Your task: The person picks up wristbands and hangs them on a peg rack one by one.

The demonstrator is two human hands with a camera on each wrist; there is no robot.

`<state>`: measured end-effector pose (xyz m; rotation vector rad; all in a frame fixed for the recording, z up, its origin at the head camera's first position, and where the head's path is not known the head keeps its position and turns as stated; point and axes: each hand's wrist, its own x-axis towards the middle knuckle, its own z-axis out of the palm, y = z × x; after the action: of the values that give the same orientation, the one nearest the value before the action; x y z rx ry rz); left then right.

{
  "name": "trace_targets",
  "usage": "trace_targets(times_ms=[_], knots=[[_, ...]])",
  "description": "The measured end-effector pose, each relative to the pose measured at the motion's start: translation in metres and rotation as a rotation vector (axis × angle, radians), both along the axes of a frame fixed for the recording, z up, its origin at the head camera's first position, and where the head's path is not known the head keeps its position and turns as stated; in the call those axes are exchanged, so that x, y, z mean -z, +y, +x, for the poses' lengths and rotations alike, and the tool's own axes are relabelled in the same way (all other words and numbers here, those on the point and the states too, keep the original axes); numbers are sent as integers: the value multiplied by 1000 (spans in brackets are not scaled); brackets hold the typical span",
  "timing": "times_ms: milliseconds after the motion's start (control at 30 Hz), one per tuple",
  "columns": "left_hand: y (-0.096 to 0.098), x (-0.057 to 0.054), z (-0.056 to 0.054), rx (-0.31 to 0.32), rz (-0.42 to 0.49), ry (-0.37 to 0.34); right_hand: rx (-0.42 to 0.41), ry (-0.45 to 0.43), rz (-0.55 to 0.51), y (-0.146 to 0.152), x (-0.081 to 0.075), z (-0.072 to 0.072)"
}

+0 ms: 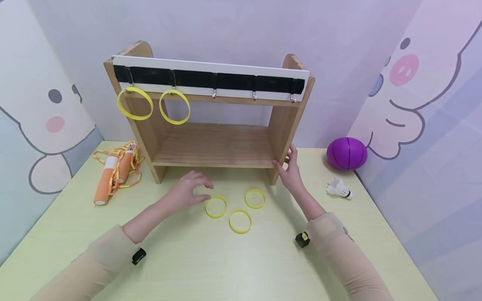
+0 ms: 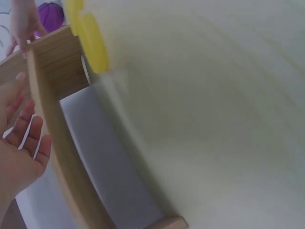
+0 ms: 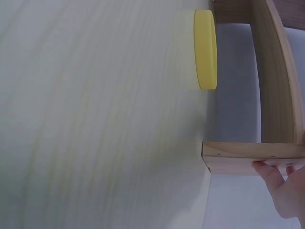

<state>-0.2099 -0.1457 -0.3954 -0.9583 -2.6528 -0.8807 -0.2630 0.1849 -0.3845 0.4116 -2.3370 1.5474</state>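
Observation:
A wooden shelf (image 1: pixel 214 146) carries a white and black strip (image 1: pixel 197 77) with several hooks. Two yellow rings hang at its left end, the outer ring (image 1: pixel 123 109) beside the inner ring (image 1: pixel 162 109). On the table in front lie three more: a left ring (image 1: pixel 207 211), a front ring (image 1: pixel 232 225) and a right ring (image 1: pixel 247 200). My left hand (image 1: pixel 186 191) hovers by the left ring, thumb and fingers apart, holding nothing; whether the thumb touches the ring I cannot tell. With my right hand (image 1: pixel 290 173) I grip the shelf's right side panel (image 3: pixel 267 151).
An orange jump rope (image 1: pixel 106 179) lies left of the shelf on the pale table (image 1: pixel 211 267). To the right are a purple ball (image 1: pixel 347 154) and a white shuttlecock (image 1: pixel 339 188). A wall with cartoon figures (image 1: pixel 241 25) stands behind.

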Motion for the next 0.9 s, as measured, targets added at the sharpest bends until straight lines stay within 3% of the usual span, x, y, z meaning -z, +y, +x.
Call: trace_targets(times_ms=[300, 433, 533, 667, 900], knots=[[-4, 26, -6, 169, -117, -51, 0, -18, 1, 1, 0, 2], [-5, 31, -7, 225, -167, -107, 7, -11, -5, 5, 12, -8], [-4, 35, -7, 248, -186, -152, 6, 0, -12, 6, 13, -9], [-3, 39, -6, 265, -195, -180, 0, -3, -3, 1, 0, 1], [-2, 42, -8, 271, -211, -193, -1, -4, 2, 0, -1, 2]])
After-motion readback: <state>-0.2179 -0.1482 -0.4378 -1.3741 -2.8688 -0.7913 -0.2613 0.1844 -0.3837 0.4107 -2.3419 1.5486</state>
